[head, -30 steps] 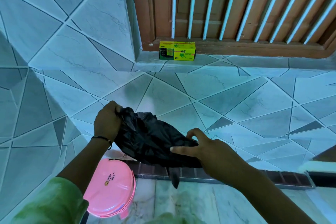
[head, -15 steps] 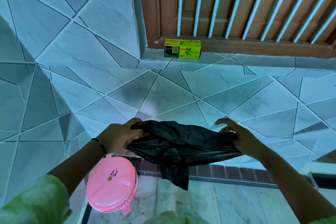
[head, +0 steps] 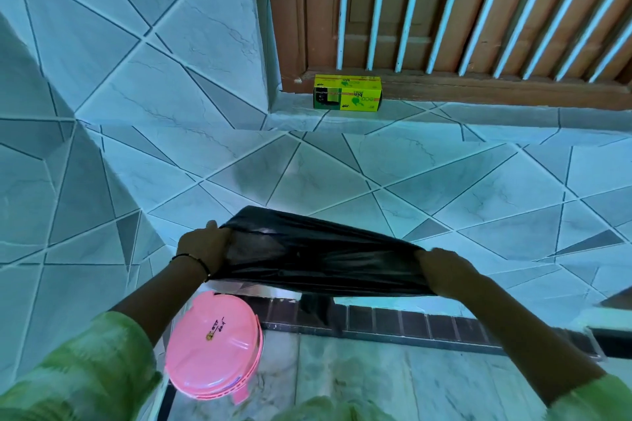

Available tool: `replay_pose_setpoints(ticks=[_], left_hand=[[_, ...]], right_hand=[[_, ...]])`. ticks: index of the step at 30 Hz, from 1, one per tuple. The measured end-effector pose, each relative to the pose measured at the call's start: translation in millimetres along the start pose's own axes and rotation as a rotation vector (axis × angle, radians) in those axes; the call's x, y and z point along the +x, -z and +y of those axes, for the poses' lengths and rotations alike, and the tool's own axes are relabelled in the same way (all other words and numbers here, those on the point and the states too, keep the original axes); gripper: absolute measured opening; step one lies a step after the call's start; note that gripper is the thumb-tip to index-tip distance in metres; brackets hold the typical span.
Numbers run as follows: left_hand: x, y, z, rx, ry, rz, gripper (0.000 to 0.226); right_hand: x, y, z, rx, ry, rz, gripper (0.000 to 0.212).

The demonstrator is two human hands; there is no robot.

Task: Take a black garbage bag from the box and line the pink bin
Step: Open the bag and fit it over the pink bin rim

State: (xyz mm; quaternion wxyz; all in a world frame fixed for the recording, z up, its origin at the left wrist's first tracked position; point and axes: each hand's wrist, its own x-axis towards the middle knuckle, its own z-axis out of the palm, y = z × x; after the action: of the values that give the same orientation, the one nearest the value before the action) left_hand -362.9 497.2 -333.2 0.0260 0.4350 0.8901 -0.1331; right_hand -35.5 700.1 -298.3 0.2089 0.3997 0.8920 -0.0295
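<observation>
A black garbage bag (head: 318, 253) is stretched wide between my two hands, in front of the tiled wall. My left hand (head: 203, 248) grips its left edge and my right hand (head: 444, 272) grips its right edge. A loose tail of the bag hangs down in the middle. The pink bin (head: 213, 345) stands on the floor below my left forearm, its pink lid closed. The yellow-green bag box (head: 347, 93) lies on the window ledge, well above and beyond the bag.
A wooden window frame with white bars (head: 444, 10) sits above the tiled ledge. A dark brick-patterned strip (head: 410, 321) runs along the foot of the wall above the marble floor. The tiled wall turns a corner at left.
My hands have moved apart and pulled the crumpled bag out into a wide, taut band. The view has tilted slightly, so the box sits higher.
</observation>
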Motion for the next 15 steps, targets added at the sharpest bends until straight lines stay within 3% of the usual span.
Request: replay_pose_setpoints(ticks=[3,8,10,12,15], left_hand=[[-6,-2,11,-0.105,-0.027,-0.004,0.039],[-7,-7,47,-0.585,-0.045,0.028,0.048],[-7,-10,59,-0.559,-0.079,-0.064,0.049],[-6,-10,63,-0.383,-0.079,-0.203,0.048],[-4,12,53,-0.258,0.01,-0.168,0.053]], right_hand=[[10,-8,-3,0.111,-0.048,-0.029,0.033],[19,-10,-39,0.356,0.129,0.009,0.051],[24,-14,-53,0.33,0.131,-0.037,0.048],[30,-12,-59,0.227,0.08,-0.017,0.041],[30,18,-55,0.156,-0.044,0.135,0.038]])
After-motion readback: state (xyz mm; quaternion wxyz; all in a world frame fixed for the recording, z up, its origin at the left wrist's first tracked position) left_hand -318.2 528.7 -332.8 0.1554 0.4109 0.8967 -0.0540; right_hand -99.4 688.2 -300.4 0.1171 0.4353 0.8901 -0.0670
